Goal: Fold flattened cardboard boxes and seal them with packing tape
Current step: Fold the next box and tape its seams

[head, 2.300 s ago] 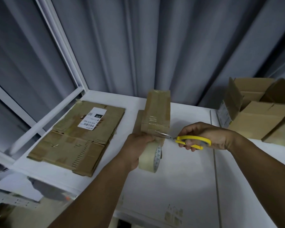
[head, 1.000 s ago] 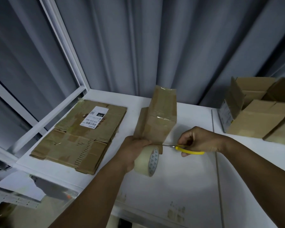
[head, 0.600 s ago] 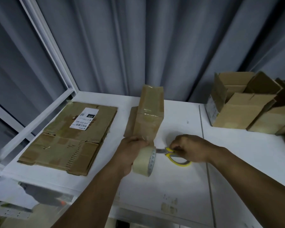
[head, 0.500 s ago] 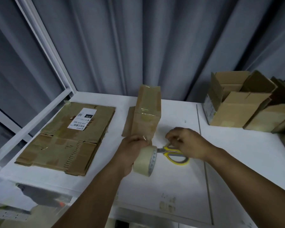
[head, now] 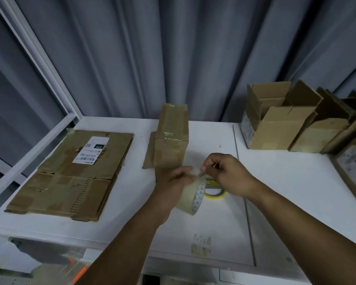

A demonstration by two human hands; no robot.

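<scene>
— Left hand [head: 173,183]?
— Seen at centre frame, fingers curled round the tape roll [head: 190,200]. Held the roll on edge, low over the white table [head: 286,192] or resting on it; could not tell which.
— And the right hand [head: 224,173]?
— Just right of the left one. Thumb and forefinger pinched together on the tape end [head: 196,174], other fingers curled in.
— Scissors [head: 215,193]?
— Lay flat on the table under the right hand, yellow handles partly hidden by roll and wrist. Touched by neither hand.
— Box [head: 172,138]?
— Stood upright just above the hands, mid-frame, with shiny tape over its top and front and a flap flat at its left side.
— Elsewhere?
— Flattened cardboard [head: 70,177] with a white label [head: 92,150] at left of frame. Open boxes [head: 275,124] grouped at upper right. Grey curtain [head: 152,58] behind.
</scene>
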